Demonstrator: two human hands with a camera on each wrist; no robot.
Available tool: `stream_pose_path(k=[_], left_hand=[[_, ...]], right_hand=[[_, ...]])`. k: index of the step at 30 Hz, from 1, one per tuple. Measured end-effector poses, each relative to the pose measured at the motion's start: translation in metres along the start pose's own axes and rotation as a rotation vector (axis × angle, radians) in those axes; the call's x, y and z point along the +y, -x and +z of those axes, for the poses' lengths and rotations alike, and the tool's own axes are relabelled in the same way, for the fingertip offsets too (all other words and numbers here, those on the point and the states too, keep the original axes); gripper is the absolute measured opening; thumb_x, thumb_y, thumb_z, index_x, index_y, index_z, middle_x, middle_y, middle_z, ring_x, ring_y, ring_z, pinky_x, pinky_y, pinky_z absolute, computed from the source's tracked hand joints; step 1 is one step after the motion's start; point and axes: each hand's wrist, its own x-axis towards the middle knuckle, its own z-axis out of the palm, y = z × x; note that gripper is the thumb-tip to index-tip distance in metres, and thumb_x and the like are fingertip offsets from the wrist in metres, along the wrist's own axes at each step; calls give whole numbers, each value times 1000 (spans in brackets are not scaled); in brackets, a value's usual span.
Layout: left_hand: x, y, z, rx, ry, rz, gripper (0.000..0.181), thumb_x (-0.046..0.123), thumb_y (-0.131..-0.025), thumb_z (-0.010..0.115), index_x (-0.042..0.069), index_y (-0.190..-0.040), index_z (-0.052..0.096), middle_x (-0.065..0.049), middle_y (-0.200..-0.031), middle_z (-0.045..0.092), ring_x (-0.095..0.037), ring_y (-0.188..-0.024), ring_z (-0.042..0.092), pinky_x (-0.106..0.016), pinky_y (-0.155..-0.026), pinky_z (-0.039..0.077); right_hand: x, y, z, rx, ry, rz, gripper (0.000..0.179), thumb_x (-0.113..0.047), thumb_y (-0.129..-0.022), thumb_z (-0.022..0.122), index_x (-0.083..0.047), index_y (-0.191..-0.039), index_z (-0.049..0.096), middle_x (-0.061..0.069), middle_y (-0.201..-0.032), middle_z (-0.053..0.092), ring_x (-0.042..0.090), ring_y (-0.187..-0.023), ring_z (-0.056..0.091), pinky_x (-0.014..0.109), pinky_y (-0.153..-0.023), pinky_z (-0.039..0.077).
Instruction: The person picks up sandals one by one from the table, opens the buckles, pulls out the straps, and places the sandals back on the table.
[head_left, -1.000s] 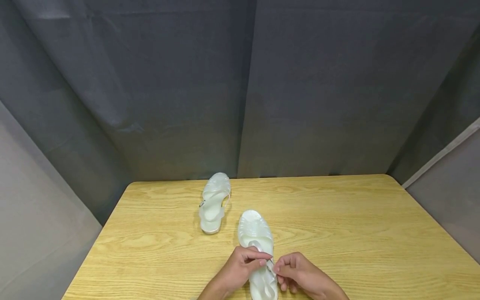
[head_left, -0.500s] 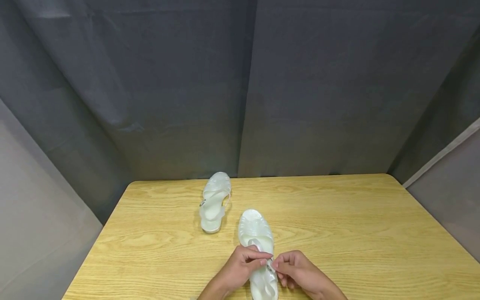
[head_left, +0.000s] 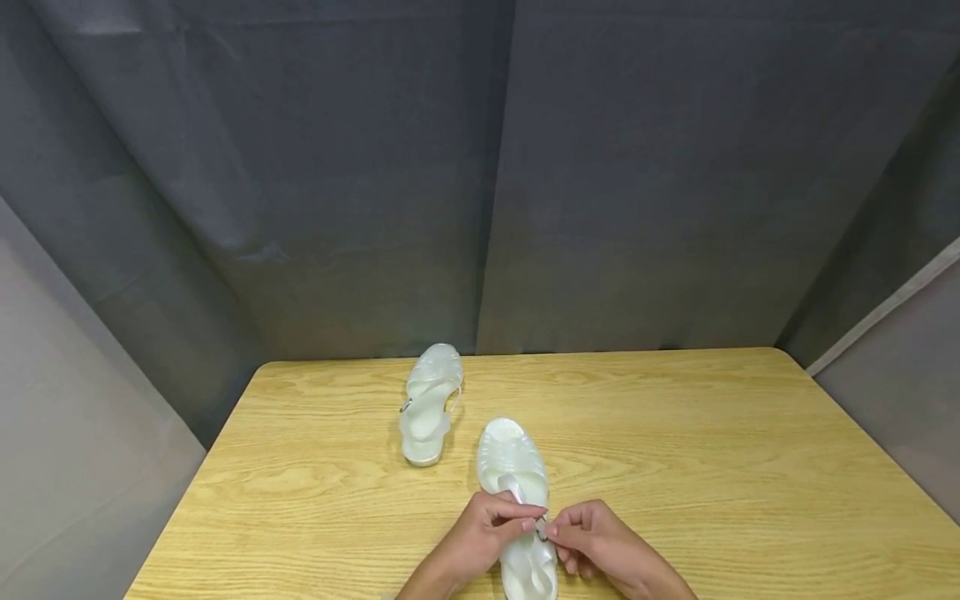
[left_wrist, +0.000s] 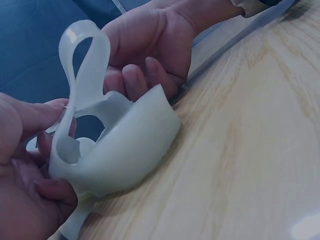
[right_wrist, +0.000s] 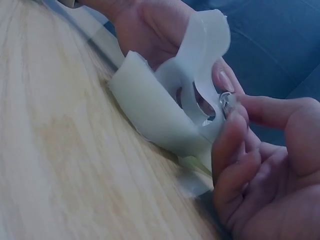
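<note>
A pale, translucent sandal (head_left: 513, 454) lies at the table's front, toe pointing away from me. My left hand (head_left: 480, 533) reaches over it from the left and pinches its strap beside the small metal buckle (right_wrist: 227, 102). On the sandal's right side, my right hand (head_left: 603, 546) pinches at the buckle between thumb and forefinger, its other fingers curled. In the left wrist view the strap (left_wrist: 101, 57) stands up in a loop above the heel cup (left_wrist: 130, 150). Fingers partly hide the buckle and the strap's end.
Farther back and to the left, a matching sandal (head_left: 426, 417) lies on the wooden table (head_left: 712, 450), its buckle on the left side. Dark grey curtains (head_left: 360, 208) hang behind the table, with lighter panels at both sides.
My right fingertips have shifted slightly left, closer to the left fingertips. The strap loop above the sandal has changed shape a little. My left hand and the other sandal stay put.
</note>
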Motion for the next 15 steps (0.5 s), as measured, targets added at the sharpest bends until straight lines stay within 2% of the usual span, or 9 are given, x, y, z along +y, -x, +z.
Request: stream_pose_path(k=[7, 15], left_hand=[[1, 0, -1, -7, -3, 13, 26, 7, -90, 60, -4, -112, 65, -23, -97, 61, -3, -81, 55, -14, -70, 45], [3, 1, 0, -29, 8, 21, 28, 10, -90, 60, -4, -114, 64, -21, -100, 62, -4, -85, 56, -15, -74, 46]], right_hand=[[-2, 1, -1, -46, -23, -44, 19, -15, -94, 55, 1, -86, 62, -5, -67, 55, 3, -54, 50, 17, -47, 36], [-1, 0, 2, -10, -25, -60, 19, -15, -94, 54, 0, -85, 61, -5, -66, 54, 3, -54, 48, 17, -46, 35]])
